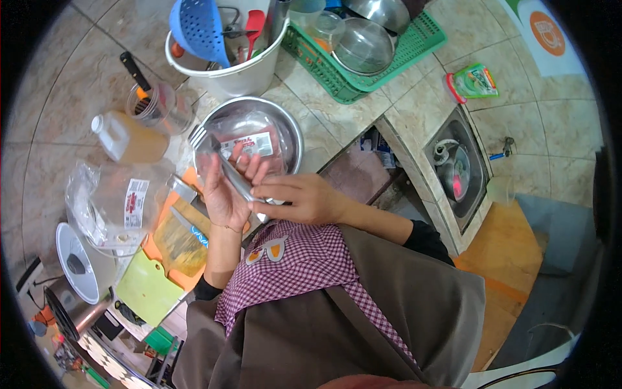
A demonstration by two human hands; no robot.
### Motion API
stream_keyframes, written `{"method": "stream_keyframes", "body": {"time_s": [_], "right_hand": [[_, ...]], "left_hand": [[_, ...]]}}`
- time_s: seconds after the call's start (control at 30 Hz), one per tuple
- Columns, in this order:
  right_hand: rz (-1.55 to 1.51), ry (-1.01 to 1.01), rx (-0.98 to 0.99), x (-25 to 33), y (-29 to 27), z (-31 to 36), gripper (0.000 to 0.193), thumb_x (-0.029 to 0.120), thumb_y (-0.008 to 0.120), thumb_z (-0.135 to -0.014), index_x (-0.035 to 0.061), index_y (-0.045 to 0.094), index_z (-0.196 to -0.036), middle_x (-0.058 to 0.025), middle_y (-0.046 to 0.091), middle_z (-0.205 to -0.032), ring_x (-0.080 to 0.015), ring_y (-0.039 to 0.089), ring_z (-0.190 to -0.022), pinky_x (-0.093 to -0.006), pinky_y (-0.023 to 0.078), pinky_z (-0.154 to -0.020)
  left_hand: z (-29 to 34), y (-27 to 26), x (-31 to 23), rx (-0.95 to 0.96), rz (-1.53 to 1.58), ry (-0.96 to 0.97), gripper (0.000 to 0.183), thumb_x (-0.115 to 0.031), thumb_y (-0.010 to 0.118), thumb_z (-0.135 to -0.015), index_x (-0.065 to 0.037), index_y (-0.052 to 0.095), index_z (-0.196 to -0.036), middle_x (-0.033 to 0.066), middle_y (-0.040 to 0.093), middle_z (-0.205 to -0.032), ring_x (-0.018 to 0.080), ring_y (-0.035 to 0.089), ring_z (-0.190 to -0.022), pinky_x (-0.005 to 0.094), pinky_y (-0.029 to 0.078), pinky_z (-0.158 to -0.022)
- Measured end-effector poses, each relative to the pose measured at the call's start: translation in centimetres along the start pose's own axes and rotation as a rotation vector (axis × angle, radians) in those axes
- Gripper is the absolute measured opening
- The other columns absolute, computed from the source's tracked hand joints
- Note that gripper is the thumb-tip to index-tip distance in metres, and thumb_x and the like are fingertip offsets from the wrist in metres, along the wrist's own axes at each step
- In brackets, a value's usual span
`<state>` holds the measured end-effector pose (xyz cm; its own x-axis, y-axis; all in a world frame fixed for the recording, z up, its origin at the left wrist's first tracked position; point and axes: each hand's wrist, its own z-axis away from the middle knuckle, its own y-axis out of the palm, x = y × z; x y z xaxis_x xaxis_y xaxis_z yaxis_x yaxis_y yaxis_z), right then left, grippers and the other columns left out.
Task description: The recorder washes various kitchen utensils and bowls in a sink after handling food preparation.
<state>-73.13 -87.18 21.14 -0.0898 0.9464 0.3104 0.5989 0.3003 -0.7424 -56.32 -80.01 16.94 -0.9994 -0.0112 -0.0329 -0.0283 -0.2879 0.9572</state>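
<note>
My right hand [304, 198] is closed round the handle of a metal fork [234, 176], whose tines point up and left over the bowl's rim. My left hand [227, 198] is palm up beside the fork, fingers apart and partly curled. The fork's handle crosses in front of part of the left palm; whether they touch is unclear. Just beyond both hands, a round steel bowl [295, 123] holds a clear plastic pack [249, 129] with a white label and something pinkish inside.
Left of the bowl are a jug [133, 137], a clear labelled bag [116, 201], a cleaver [183, 189], a knife [188, 225] on a cutting board [172, 243] and a green board [146, 285]. Beyond stand a utensil bucket [243, 83] and green basket [353, 91]; a sink [476, 162] is right.
</note>
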Motion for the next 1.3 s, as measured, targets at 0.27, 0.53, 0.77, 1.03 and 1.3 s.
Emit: {"method": "stream_keyframes", "body": {"time_s": [0.27, 0.53, 0.77, 1.03, 1.3], "right_hand": [[0.129, 0.217, -0.12, -9.9, -5.7, 4.7, 0.033, 0.015, 0.07, -0.072, 0.01, 0.062, -0.103, -0.0091, 0.061, -0.103, -0.0252, 0.061, -0.094, -0.0342, 0.052, -0.075], [0.752, 0.364, -0.17, -36.5, -15.0, 8.1, 0.037, 0.023, 0.062, -0.077, 0.0016, 0.061, -0.107, -0.0309, 0.049, -0.115, -0.0446, 0.048, -0.105, -0.0488, 0.039, -0.09], [1.105, 0.582, 0.192, -51.5, -14.4, 8.3, 0.077, 0.067, 0.054, -0.073, 0.027, 0.036, -0.137, -0.0209, 0.022, -0.145, -0.0438, 0.021, -0.131, -0.0679, 0.023, -0.095], [1.098, 0.667, 0.514, -49.8, -15.4, 5.5, 0.074, 0.057, 0.061, -0.073, 0.02, 0.039, -0.134, -0.0142, 0.031, -0.143, -0.0442, 0.035, -0.124, -0.0552, 0.032, -0.099], [0.973, 0.589, 0.333, -54.2, -23.4, 5.0, 0.069, 0.052, 0.064, -0.073, 0.015, 0.047, -0.128, -0.0133, 0.046, -0.131, -0.0333, 0.053, -0.111, -0.0444, 0.047, -0.086]], "left_hand": [[1.6, -1.1, -4.9, -0.219, -0.178, 0.521, 0.033, -0.008, 0.047, -0.086, 0.004, 0.047, -0.117, 0.0005, 0.037, -0.069, 0.0109, 0.036, -0.058, 0.0249, 0.038, -0.057], [4.9, -0.9, -6.6, -0.133, -0.096, 0.907, 0.023, -0.009, 0.049, -0.083, 0.006, 0.054, -0.099, 0.0027, 0.041, -0.068, 0.014, 0.04, -0.063, 0.026, 0.04, -0.06], [5.4, 1.2, -1.5, -0.279, 0.028, 1.199, 0.02, -0.002, 0.051, -0.079, 0.007, 0.054, -0.097, 0.0029, 0.04, -0.063, 0.0127, 0.039, -0.058, 0.0266, 0.04, -0.06], [10.5, -1.1, 0.5, -0.489, 0.036, 1.317, 0.013, -0.003, 0.054, -0.078, 0.002, 0.052, -0.09, 0.0025, 0.04, -0.063, 0.0129, 0.038, -0.055, 0.0232, 0.039, -0.054], [11.2, -1.2, 0.5, -0.431, 0.011, 1.328, 0.017, -0.002, 0.053, -0.079, 0.006, 0.054, -0.093, 0.0029, 0.038, -0.062, 0.0136, 0.038, -0.059, 0.0249, 0.038, -0.059]]}}
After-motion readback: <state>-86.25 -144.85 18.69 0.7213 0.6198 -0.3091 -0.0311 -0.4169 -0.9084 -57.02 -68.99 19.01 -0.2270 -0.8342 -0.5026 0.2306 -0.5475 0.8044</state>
